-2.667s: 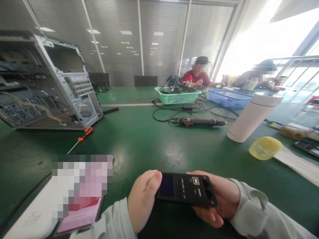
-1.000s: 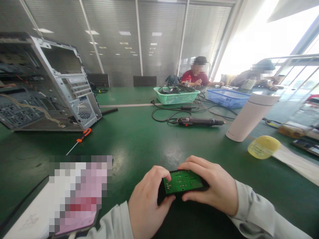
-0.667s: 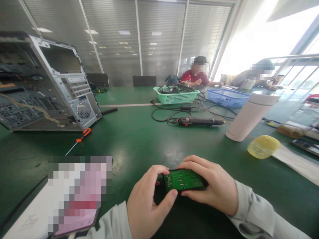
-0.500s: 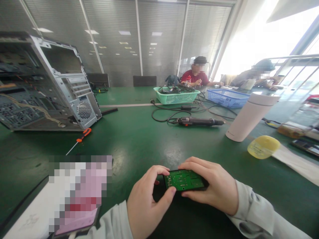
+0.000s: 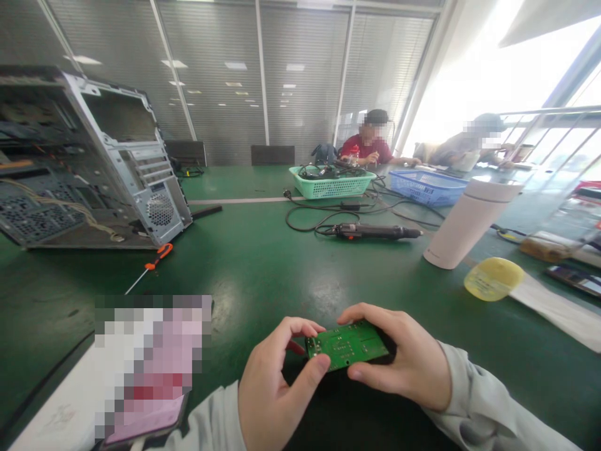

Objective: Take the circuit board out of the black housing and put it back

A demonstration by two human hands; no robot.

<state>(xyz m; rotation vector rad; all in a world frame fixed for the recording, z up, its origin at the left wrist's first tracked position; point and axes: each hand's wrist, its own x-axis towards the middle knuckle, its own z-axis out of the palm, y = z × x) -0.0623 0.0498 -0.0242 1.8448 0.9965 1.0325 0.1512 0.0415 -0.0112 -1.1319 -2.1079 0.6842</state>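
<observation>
A small green circuit board (image 5: 347, 343), its soldered side facing up, is held between my two hands near the front of the table. A dark casing edge shows around and under part of it. My left hand (image 5: 284, 376) pinches the board's left end, thumb on the near corner and fingers at the far corner. Around the right end curls my right hand (image 5: 401, 351), thumb along the near edge and fingers along the far edge. My palms hide what lies below the board.
An opened computer case (image 5: 154, 169) stands at the left, with an orange-handled screwdriver (image 5: 157, 258) before it. A phone (image 5: 154, 388) lies front left. Beyond my hands are a corded electric screwdriver (image 5: 375, 231), a green basket (image 5: 333, 186), a blue basket (image 5: 427, 191) and a pale bottle (image 5: 469, 219).
The board has tilted slightly, its right end turned a little away from me. My right thumb and fingers have shifted along its edges; my left hand keeps its grip.
</observation>
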